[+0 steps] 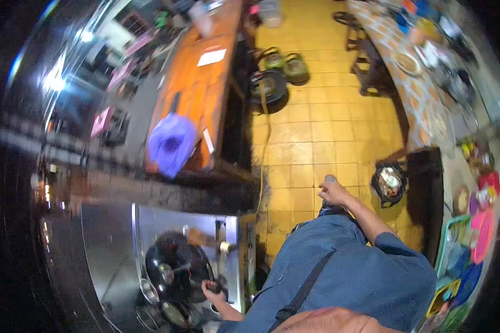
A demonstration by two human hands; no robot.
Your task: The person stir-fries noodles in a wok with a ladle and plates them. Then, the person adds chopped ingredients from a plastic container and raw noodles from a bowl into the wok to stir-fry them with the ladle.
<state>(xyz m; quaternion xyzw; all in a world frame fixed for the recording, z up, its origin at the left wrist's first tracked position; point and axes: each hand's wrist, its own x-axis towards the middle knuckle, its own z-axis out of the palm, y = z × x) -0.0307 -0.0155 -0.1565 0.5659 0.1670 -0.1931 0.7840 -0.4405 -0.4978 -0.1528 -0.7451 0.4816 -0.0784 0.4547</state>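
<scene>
My left hand (215,294) is low on the left, its fingers wrapped around the dark handle of a black wok (169,244). A long-handled metal ladle (169,273) rests inside the wok. The wok sits on a metal cooking station (108,244), with a metal bowl (149,289) at its left edge. My right hand (334,193) hangs in front of my body above the tiled floor, its fingers loosely bent and apart, with nothing visible in them. A small grey shape just beyond its fingers is too blurred to identify.
An orange wooden counter (189,83) carries a purple plastic bag (172,145). A hose (265,116) crosses the yellow tiled floor (300,150) near green gas cylinders (295,67). A black-lined bin (389,183) stands right, beside a cluttered long table (394,61). Colourful baskets (483,236) are farther right.
</scene>
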